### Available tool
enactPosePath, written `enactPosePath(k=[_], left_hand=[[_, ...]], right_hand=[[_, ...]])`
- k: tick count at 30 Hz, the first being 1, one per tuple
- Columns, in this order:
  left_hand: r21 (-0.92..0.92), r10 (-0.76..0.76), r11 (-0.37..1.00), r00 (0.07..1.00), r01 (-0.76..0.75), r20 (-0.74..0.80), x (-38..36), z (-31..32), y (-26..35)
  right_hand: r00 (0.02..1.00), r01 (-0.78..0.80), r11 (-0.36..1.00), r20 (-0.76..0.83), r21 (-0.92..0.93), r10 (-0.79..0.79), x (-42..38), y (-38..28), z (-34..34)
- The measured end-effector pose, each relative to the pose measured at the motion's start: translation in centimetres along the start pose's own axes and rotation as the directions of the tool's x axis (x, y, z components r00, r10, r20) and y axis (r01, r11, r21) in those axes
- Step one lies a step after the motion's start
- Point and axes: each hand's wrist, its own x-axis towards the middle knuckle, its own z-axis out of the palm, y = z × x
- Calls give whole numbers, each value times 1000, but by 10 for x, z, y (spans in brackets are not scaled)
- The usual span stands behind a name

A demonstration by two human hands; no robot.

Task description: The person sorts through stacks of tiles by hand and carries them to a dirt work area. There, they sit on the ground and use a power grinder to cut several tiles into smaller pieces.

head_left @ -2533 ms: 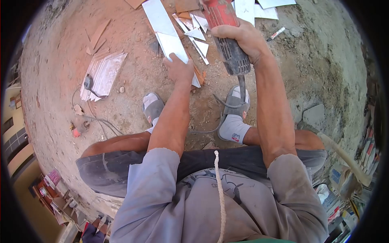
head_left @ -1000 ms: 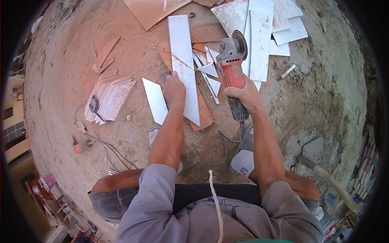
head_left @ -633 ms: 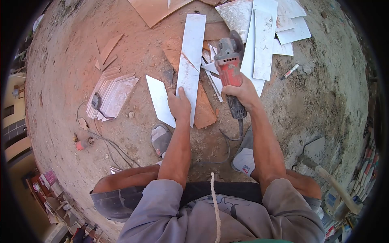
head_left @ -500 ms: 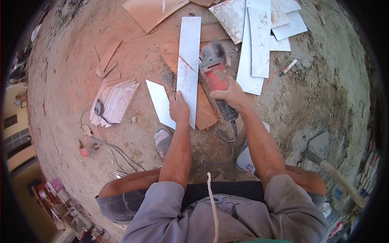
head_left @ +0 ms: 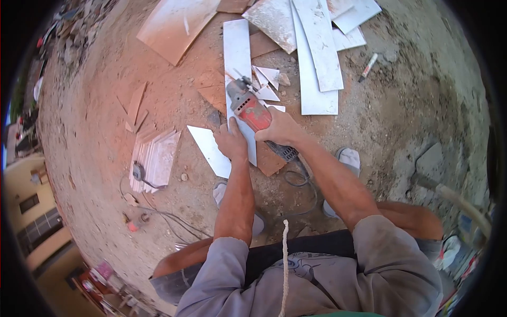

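Note:
A red and grey angle grinder (head_left: 254, 113) is gripped in my right hand (head_left: 279, 128), its head over the long white tile strip (head_left: 237, 45). My left hand (head_left: 231, 140) presses on the strip's lower part, fingers closed together against its surface. Left of that hand lies a slanted white tile piece (head_left: 207, 150). Small cut tile pieces (head_left: 268, 93) lie right of the grinder head. Part of the strip is hidden under the tool. Beneath the strip's lower end a brown tile piece (head_left: 272, 165) shows.
Long white tiles (head_left: 319, 79) and a marker (head_left: 368, 67) lie at the upper right. On the left are stacked tiles (head_left: 158, 158) with a tape measure (head_left: 138, 171), plus a small red tool (head_left: 137, 222) and cables. A shovel-like tool (head_left: 430, 161) lies right.
The grinder in my right hand has moved left, from beside the strip to over it. Small tile pieces now show to its right. The camera view has shifted.

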Motion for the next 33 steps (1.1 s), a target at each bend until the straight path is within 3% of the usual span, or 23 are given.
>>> enactPosePath(k=[2,5,33], left_hand=[[-290,88,955,994,-67,61,7,5,-9],[-389,55,921,990,-1,128,5,2,-6],[-309,61,951,987,-12,148,9,10,-18]], right_hand=[[1000,-5,998,-2,-66,5,2,3,5],[999,-6,1000,39,-10,6,6,6,12],[996,-12,997,87,-78,19,4,22,15]])
